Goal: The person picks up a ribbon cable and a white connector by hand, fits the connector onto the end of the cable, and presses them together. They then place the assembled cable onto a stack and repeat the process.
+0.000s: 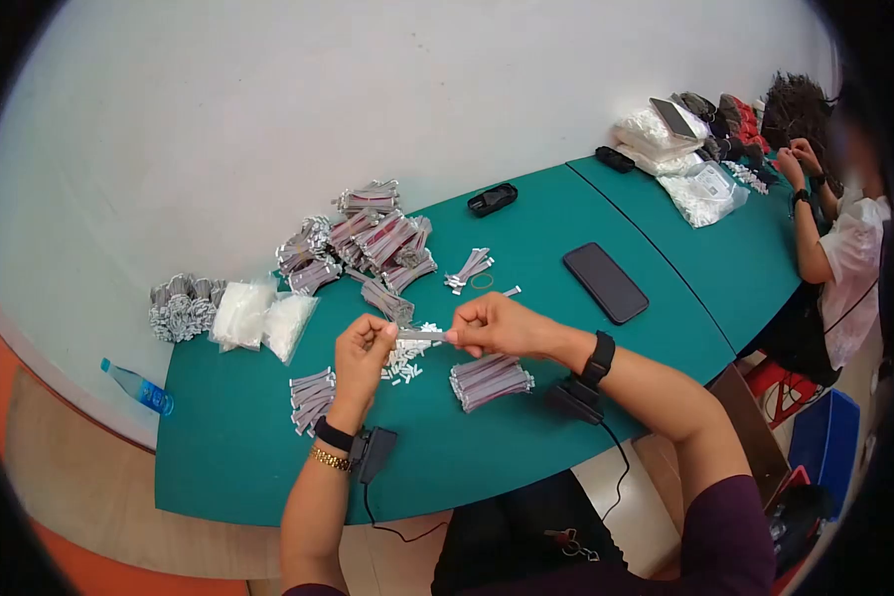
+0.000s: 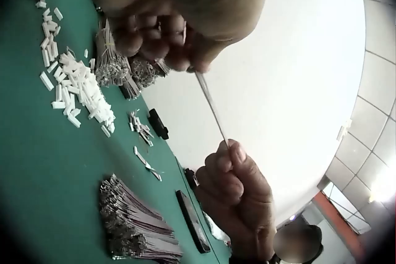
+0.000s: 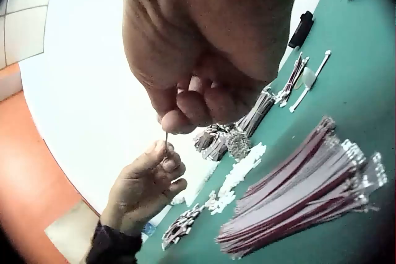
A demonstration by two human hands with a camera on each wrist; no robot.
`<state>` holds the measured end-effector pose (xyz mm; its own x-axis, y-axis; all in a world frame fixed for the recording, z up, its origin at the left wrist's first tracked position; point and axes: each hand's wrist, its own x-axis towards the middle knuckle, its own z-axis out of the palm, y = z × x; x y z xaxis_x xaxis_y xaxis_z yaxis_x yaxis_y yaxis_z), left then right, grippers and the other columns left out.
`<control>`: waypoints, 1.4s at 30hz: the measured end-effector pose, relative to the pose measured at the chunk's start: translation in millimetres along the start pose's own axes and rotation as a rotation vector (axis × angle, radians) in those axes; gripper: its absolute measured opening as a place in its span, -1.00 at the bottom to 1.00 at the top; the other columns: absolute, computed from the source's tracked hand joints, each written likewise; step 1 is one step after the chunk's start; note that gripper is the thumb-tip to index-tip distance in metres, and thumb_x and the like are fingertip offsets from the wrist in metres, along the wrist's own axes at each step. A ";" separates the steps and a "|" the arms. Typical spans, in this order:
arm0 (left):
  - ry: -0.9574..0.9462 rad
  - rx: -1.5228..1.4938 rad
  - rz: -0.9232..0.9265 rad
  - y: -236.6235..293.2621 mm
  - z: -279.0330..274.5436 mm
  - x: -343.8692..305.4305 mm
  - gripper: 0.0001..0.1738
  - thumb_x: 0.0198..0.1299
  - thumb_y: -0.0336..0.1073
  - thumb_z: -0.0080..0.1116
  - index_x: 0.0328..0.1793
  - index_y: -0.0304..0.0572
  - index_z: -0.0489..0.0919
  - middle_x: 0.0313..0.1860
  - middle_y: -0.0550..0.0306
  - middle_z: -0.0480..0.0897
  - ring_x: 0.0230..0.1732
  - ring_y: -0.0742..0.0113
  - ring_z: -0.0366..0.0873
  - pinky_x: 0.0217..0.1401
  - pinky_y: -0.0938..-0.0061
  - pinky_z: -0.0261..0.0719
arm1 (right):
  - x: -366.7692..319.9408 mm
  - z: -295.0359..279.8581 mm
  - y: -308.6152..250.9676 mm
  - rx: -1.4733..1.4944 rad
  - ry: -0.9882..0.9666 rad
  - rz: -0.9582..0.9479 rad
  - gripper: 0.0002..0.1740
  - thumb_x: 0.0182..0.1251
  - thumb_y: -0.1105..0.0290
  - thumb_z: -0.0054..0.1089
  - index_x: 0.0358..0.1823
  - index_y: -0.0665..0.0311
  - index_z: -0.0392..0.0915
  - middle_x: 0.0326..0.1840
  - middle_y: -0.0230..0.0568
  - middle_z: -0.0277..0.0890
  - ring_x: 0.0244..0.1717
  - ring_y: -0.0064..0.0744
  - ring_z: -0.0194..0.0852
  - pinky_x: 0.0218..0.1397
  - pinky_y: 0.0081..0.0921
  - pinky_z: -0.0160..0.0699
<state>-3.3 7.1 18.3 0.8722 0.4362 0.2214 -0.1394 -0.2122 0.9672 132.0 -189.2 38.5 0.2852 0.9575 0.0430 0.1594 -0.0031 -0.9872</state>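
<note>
A short grey flat ribbon cable [image 1: 422, 336] is stretched between both hands above the table. My left hand [image 1: 363, 360] pinches one end between thumb and fingertips. The other end is pinched by my right hand [image 1: 502, 326]; in the left wrist view the strip [image 2: 213, 109] runs straight and taut. The fingertips hide both cable ends. Below the hands lies a loose heap of small white plastic connector housings [image 2: 83, 90]. A thick stack of ribbon cables [image 3: 297, 190] with white ends lies under my right hand, and a smaller group of cables [image 1: 311, 399] lies left of my left wrist.
Bundled ribbon cables [image 1: 382, 238] are piled against the wall, beside clear bags of white pieces [image 1: 243, 316]. A phone [image 1: 606, 283] lies to the right, a black case [image 1: 493, 200] behind it. A water bottle [image 1: 137, 385] is at far left. Another person [image 1: 844, 228] sits at the right.
</note>
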 end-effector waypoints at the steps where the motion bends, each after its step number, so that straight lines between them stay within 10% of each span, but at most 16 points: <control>1: -0.030 0.003 -0.038 2.3 -1.3 -2.7 -0.86 0.23 -0.30 0.12 -0.36 -0.16 0.48 -0.57 0.36 0.44 -0.56 0.66 0.31 -0.50 0.72 0.23 | -2.0 -0.5 0.4 0.024 0.018 0.020 -0.71 0.32 0.20 0.10 -0.47 0.25 0.52 -0.65 -0.52 0.41 -0.69 -0.80 0.10 -0.64 -0.71 0.01; 8: 0.103 0.155 -0.068 10.2 -43.9 -32.5 -0.82 0.22 -0.29 0.12 -0.41 -0.19 0.50 -0.56 0.35 0.48 -0.53 0.66 0.33 -0.46 0.71 0.23 | -12.4 -7.7 28.5 -0.465 0.103 -0.085 -0.79 0.13 0.28 0.24 -0.41 0.31 0.59 -0.58 -0.28 0.50 -0.52 -0.52 0.43 -0.42 -0.48 0.41; 26: 0.356 0.735 -0.202 -45.2 -168.9 -80.8 -0.73 0.15 -0.27 0.19 -0.54 -0.19 0.46 -0.65 0.42 0.37 -0.60 0.66 0.19 -0.56 0.65 0.15 | -22.0 -9.9 36.2 -0.669 -0.005 -0.161 -0.87 0.02 0.41 0.27 -0.42 0.26 0.52 -0.46 -0.16 0.48 -0.38 -0.18 0.46 -0.34 -0.31 0.37; 32: 0.282 0.702 0.107 -37.1 -130.1 -46.9 -0.84 0.15 -0.33 0.17 -0.31 -0.31 0.53 -0.46 0.29 0.55 -0.42 0.61 0.40 -0.38 0.64 0.38 | -20.0 -8.8 35.5 -0.700 -0.007 -0.196 -0.87 0.02 0.42 0.27 -0.44 0.26 0.48 -0.48 -0.15 0.45 -0.38 -0.13 0.44 -0.35 -0.28 0.36; 36: -0.104 0.536 -0.055 -15.7 -56.6 -10.8 -0.88 0.08 -0.42 0.19 -0.27 -0.30 0.59 -0.45 0.25 0.58 -0.45 0.58 0.41 -0.37 0.61 0.40 | -17.6 -10.8 42.0 -0.672 -0.016 -0.234 -0.88 0.04 0.42 0.26 -0.44 0.25 0.48 -0.47 -0.14 0.45 -0.38 -0.12 0.44 -0.35 -0.27 0.36; 42: -0.117 0.697 -0.067 -26.0 -8.4 21.3 -0.86 -0.05 -0.41 0.28 -0.35 -0.26 0.59 -0.56 0.24 0.54 -0.52 0.51 0.37 -0.45 0.55 0.34 | -17.9 -10.8 40.6 -0.672 -0.012 -0.258 -0.87 0.05 0.40 0.25 -0.44 0.26 0.48 -0.46 -0.13 0.45 -0.34 -0.10 0.44 -0.30 -0.26 0.37</control>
<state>14.9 29.3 -1.1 0.9186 0.3791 0.1114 0.2148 -0.7157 0.6645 143.6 -209.6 -0.7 0.1499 0.9549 0.2564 0.7683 0.0507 -0.6381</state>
